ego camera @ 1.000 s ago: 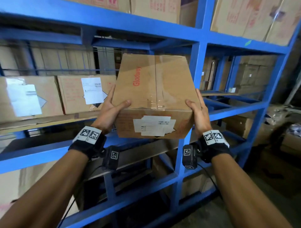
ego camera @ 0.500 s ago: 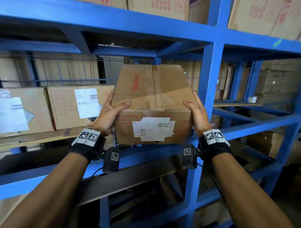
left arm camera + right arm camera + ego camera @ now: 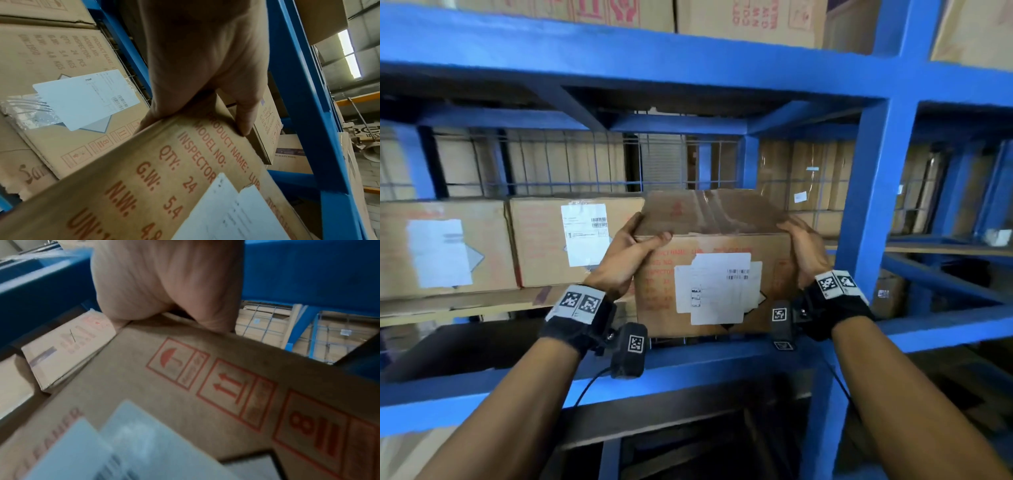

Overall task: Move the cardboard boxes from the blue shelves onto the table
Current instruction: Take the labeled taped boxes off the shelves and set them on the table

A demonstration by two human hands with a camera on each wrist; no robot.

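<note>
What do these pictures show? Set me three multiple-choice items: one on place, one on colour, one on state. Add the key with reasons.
1. The two other labelled boxes stand: A) left of the held box; B) on top of it; C) on the floor.
2. The shelf frame is: A) orange; B) blue; C) grey.
3. The left hand: A) hangs idle; B) presses a post; C) grips the held box.

Key: A, they sit on the shelf to its left; B, every beam is blue; C, its thumb curls over the box's top front edge.
</note>
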